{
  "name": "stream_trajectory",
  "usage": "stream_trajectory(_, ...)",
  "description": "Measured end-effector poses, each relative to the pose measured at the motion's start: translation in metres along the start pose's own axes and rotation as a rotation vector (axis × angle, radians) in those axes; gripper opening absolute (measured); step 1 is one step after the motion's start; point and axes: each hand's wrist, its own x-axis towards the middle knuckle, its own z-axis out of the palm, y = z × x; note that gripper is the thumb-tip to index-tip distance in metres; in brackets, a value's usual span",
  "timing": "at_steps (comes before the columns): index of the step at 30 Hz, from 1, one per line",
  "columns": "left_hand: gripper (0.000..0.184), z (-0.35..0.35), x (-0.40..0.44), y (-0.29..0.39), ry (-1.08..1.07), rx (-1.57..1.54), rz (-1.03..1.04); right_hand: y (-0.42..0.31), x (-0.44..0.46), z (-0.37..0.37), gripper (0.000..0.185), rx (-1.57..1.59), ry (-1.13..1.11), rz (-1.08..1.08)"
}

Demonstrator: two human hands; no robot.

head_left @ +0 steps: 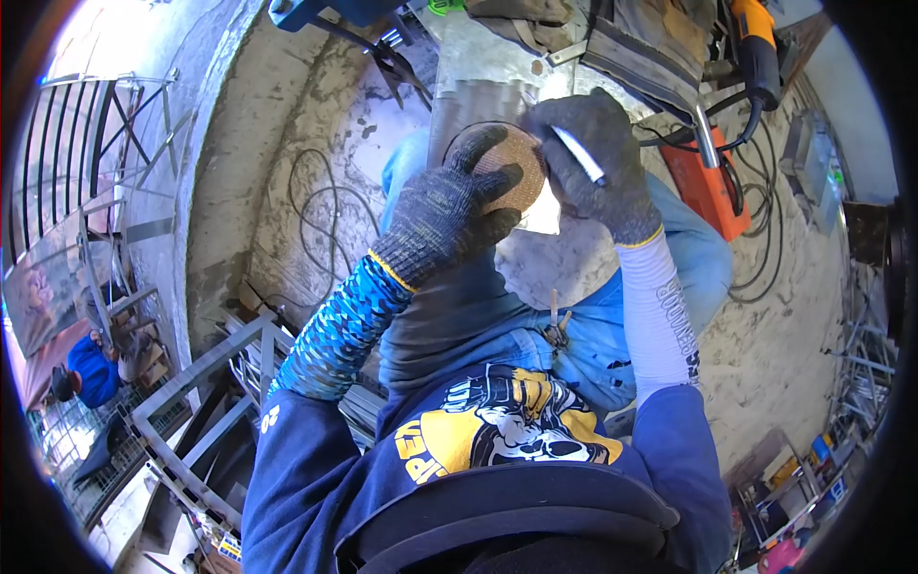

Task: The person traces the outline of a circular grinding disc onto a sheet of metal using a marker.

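Observation:
A round brown disc [507, 170] with a fine textured face lies over the near edge of a grey metal plate [469, 105]. My left hand [454, 210], in a dark knit glove, rests on the disc with its fingers spread across it. To the right, my right hand [598, 163], also gloved, is closed around a white marker-like pen [579, 155] at the disc's right edge. The pen's dark end points down toward my wrist; its other end is hidden by the fingers. A bright, pale piece [543, 212] shows just below the disc.
Behind the plate lies a grey and brown cloth bag [641, 48]. A yellow and black power tool [755, 43] and an orange-red box [706, 187] with cables are on the right. Metal frames [206, 421] stand at left; a person in blue [94, 371] is far left.

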Motion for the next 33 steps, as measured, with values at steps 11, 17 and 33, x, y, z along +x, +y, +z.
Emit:
stream_trajectory(11, 0.04, 0.005, -0.006, 0.001, 0.058, 0.025, 0.006, -0.002, -0.015, 0.013, 0.034, -0.172, -0.06, 0.095)
stream_trajectory(17, 0.043, 0.003, -0.007, 0.005, 0.048, 0.014, -0.027, -0.004, -0.015, 0.012, 0.037, -0.162, -0.068, 0.118)
stream_trajectory(33, 0.043, -0.006, -0.006, 0.01, -0.017, -0.02, -0.093, -0.006, -0.012, 0.009, 0.039, -0.138, -0.102, 0.138)
